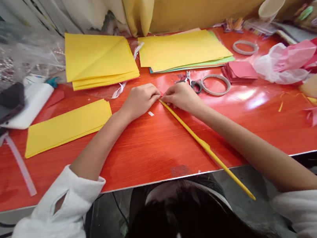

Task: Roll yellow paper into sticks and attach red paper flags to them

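A long, thin yellow paper stick (pixel 192 132) slants over the red table, its near end sticking out past the front edge. My right hand (pixel 181 95) is closed in a pinch on its far end. Right beside it, my left hand (pixel 144 99) has its fingers pinched together at the same tip; whether they grip the paper or some small piece is hidden. A small white scrap (pixel 151 113) lies just below my left fingers. Behind my right hand are scissors (pixel 191 81) and a roll of tape (pixel 215 84).
Yellow paper stacks lie at the back left (pixel 99 60) and back centre (pixel 180 48). Cut yellow strips (pixel 68 126) sit left of my hands. To the right are red paper squares (pixel 239 72), a second tape roll (pixel 245 47), pink tissue (pixel 289 59) and a white cup (pixel 272 7).
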The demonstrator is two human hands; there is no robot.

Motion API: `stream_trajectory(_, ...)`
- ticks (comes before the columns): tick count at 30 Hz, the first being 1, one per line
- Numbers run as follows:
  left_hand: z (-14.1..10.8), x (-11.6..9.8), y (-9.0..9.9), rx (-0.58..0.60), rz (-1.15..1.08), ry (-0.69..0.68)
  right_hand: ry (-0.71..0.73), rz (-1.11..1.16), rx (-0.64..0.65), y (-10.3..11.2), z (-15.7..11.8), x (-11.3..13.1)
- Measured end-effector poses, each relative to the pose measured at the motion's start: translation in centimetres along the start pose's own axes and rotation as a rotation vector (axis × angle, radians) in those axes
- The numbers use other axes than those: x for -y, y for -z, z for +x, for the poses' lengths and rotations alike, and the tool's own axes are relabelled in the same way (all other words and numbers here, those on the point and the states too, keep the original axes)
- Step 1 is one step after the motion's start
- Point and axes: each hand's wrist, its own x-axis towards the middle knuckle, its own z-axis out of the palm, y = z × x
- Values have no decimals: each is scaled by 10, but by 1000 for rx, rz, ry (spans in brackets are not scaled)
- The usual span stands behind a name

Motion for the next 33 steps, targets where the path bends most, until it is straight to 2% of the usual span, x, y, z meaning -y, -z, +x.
stream_trajectory(6, 0, -1, 1, 1, 10, 7, 56, -126, -155, -2, -4, 2)
stream_trajectory(10, 0, -2, 0, 0, 13, -6, 50, -146, -162, 0, -1, 2)
stream_trajectory(13, -1, -1, -2, -17, 3, -7, -12, -26, -35, 7, 1, 2)
stream_trajectory(16, -2, -1, -5, -57, -24, -22, -121, 314, 175, 17, -3, 4)
stream_trajectory(17, -3, -2, -6, -71, -32, -31, -137, 396, 202, 21, -5, 4)
stream_trajectory(19, -4, -4, -7, -97, -47, -50, -150, 427, 218, 26, -10, 7)
stream_trajectory(22, -5, -11, -4, -152, -75, -71, -141, 358, 257, 28, -15, 11)
stream_trajectory(25, -5, -20, 5, -228, -96, -96, -120, 464, 298, 30, -20, 17)
stream_trajectory(30, -5, -38, 32, -391, -142, -87, -37, 836, 392, 45, -33, 29)
stream_trajectory(33, -6, -48, 47, -445, -137, -96, -20, 868, 394, 54, -43, 39)
